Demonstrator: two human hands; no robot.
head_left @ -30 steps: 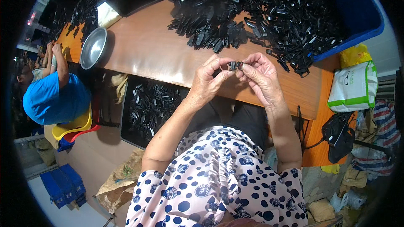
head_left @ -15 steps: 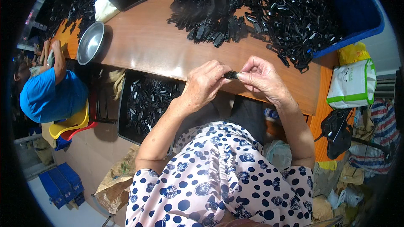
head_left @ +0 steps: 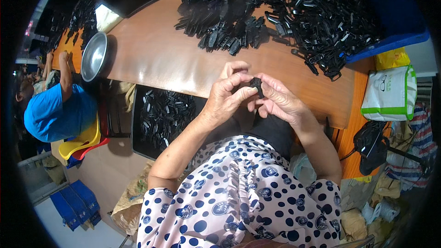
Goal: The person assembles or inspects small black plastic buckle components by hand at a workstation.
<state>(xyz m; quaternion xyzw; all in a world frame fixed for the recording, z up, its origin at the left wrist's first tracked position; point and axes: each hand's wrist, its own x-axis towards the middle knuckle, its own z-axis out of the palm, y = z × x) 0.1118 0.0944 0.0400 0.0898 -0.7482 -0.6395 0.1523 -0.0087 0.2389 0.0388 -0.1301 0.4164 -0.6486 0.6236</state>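
Both hands have dropped nearer the table edge, left hand (head_left: 225,97) and right hand (head_left: 279,101) pinching a small black part (head_left: 256,84) between fingertips.

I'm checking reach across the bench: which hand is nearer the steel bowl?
Left. The left hand sits right of the steel bowl, across bare tabletop; the right hand lies farther right still. Both pinch a small black part.
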